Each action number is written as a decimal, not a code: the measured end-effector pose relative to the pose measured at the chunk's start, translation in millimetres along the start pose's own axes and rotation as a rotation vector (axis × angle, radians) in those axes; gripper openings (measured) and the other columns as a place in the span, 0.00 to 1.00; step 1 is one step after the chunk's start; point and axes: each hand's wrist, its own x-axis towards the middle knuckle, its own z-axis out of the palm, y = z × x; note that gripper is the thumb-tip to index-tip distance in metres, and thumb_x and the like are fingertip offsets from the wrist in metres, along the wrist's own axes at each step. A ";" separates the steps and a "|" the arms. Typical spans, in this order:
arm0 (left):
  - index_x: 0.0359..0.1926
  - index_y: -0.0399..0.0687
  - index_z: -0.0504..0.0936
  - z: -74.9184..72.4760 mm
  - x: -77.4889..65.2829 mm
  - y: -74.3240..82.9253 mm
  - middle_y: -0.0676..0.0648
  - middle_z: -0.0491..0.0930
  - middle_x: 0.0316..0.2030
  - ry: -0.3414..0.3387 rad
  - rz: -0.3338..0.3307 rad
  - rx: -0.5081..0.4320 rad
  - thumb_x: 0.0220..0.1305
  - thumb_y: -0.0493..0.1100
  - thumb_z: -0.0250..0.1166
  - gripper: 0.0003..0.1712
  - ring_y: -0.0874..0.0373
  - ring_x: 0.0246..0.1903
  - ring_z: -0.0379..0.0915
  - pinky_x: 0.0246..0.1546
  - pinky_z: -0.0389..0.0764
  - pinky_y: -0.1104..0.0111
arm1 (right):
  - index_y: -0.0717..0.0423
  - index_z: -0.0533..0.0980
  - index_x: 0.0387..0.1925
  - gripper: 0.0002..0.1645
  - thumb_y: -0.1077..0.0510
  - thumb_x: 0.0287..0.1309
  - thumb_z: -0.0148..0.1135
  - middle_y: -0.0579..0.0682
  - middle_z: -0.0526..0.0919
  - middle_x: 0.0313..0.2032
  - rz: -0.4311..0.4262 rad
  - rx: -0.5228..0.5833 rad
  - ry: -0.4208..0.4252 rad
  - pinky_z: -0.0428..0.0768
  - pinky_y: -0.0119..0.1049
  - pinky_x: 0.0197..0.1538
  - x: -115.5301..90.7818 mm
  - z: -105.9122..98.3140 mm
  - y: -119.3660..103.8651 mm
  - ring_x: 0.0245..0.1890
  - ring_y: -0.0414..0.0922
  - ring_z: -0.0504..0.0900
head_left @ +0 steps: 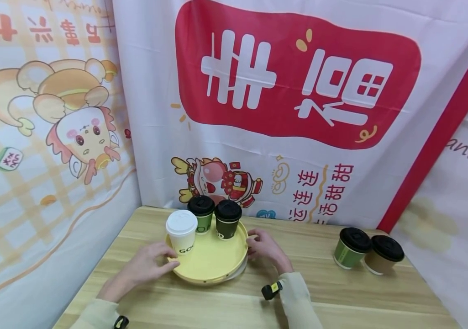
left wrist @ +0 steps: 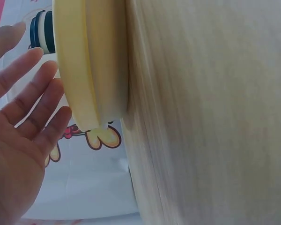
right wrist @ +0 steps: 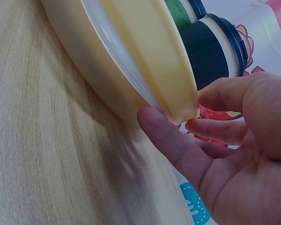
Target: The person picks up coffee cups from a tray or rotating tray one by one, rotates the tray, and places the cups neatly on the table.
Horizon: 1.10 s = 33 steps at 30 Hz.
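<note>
Yellow tray [head_left: 213, 260] sits on the bench [head_left: 312, 297] in front of the person, a pale round base [head_left: 240, 269] showing under its right front edge. Person has a hand on either side.

Left hand [head_left: 147, 262]: grip well opened, fingers loosely extended and spread, fingertips right at the tray's left rim. Holding nothing; actual contact hard to tell from the left wrist view.

Right hand [head_left: 265, 249]: grip mostly closed at the right rim, thumb bent onto the upper edge, fingers lower down, one reaching below the rim. Has the tray by the edge.

Three lidded cups upright on the tray: white cup [head_left: 182, 234] on the left beside the left hand, green cup [head_left: 204, 222] at the back, dark cup [head_left: 227, 227] to its right. The last two have black lids.

Two more black-lidded cups stand side by side on the bench, well right of the tray: striped green cup [head_left: 346, 253], brown cup [head_left: 379, 259]. Printed banner [head_left: 151, 114] hangs behind.
</note>
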 end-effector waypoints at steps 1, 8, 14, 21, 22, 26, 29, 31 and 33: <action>0.33 0.56 0.82 0.6 -0.2 0.5 0.62 0.79 0.32 0.000 0.020 0.012 0.47 0.50 0.72 0.12 0.68 0.32 0.74 0.34 0.77 0.71 | 0.67 0.65 0.54 0.22 0.59 0.61 0.51 0.63 0.79 0.34 0.002 0.002 0.000 0.81 0.52 0.35 0.1 0.2 -0.3 0.30 0.55 0.83; 0.27 0.60 0.79 2.2 2.0 7.8 0.63 0.76 0.30 -0.087 0.071 0.098 0.47 0.56 0.72 0.12 0.68 0.32 0.70 0.33 0.74 0.72 | 0.69 0.65 0.55 0.21 0.62 0.62 0.50 0.66 0.78 0.35 -0.002 0.018 0.001 0.80 0.55 0.37 -2.4 -0.3 -5.5 0.28 0.52 0.83; 0.24 0.63 0.78 0.9 1.9 8.7 0.64 0.74 0.30 -0.156 0.082 0.164 0.46 0.57 0.71 0.11 0.70 0.32 0.67 0.33 0.74 0.72 | 0.69 0.65 0.54 0.22 0.61 0.62 0.51 0.65 0.79 0.35 0.002 0.032 -0.019 0.80 0.56 0.38 -4.6 -0.7 -8.3 0.31 0.57 0.82; 0.25 0.62 0.79 2.6 0.8 7.7 0.64 0.74 0.29 -0.147 0.137 0.179 0.47 0.57 0.70 0.11 0.70 0.32 0.67 0.33 0.75 0.73 | 0.68 0.65 0.54 0.22 0.60 0.62 0.50 0.62 0.79 0.34 0.007 0.032 -0.022 0.80 0.54 0.38 -1.6 -0.3 -3.4 0.30 0.54 0.83; 0.25 0.61 0.79 2.7 0.4 7.4 0.64 0.75 0.29 -0.144 0.139 0.182 0.47 0.57 0.70 0.11 0.70 0.32 0.67 0.33 0.75 0.73 | 0.68 0.65 0.54 0.22 0.60 0.62 0.51 0.62 0.79 0.34 0.007 0.033 -0.022 0.80 0.54 0.38 -1.6 -0.4 -3.3 0.30 0.54 0.83; 0.26 0.61 0.79 2.5 -0.2 6.4 0.64 0.75 0.30 -0.145 0.144 0.194 0.46 0.56 0.71 0.11 0.69 0.33 0.68 0.33 0.75 0.73 | 0.69 0.65 0.53 0.21 0.60 0.62 0.50 0.63 0.79 0.34 0.005 0.043 -0.021 0.80 0.54 0.38 -0.9 -1.4 -3.0 0.30 0.54 0.83; 0.27 0.61 0.80 1.6 -0.6 5.6 0.63 0.75 0.31 -0.157 0.140 0.198 0.46 0.56 0.71 0.10 0.69 0.34 0.68 0.34 0.76 0.73 | 0.69 0.65 0.53 0.21 0.61 0.62 0.50 0.64 0.79 0.34 0.006 0.050 -0.022 0.80 0.54 0.37 -1.1 -1.5 -3.6 0.31 0.56 0.83; 0.28 0.61 0.80 0.8 -1.2 4.4 0.63 0.75 0.32 -0.164 0.140 0.192 0.47 0.55 0.71 0.10 0.69 0.34 0.68 0.34 0.76 0.73 | 0.70 0.65 0.53 0.21 0.61 0.62 0.50 0.64 0.79 0.34 0.009 0.047 -0.022 0.80 0.55 0.37 -1.5 -1.2 -4.3 0.32 0.58 0.82; 0.28 0.60 0.80 0.1 -1.5 2.6 0.63 0.75 0.32 -0.161 0.143 0.177 0.46 0.53 0.72 0.10 0.68 0.34 0.68 0.35 0.76 0.72 | 0.70 0.65 0.53 0.21 0.61 0.61 0.50 0.63 0.79 0.34 0.014 0.048 -0.021 0.80 0.55 0.38 -1.9 -0.6 -4.9 0.33 0.60 0.82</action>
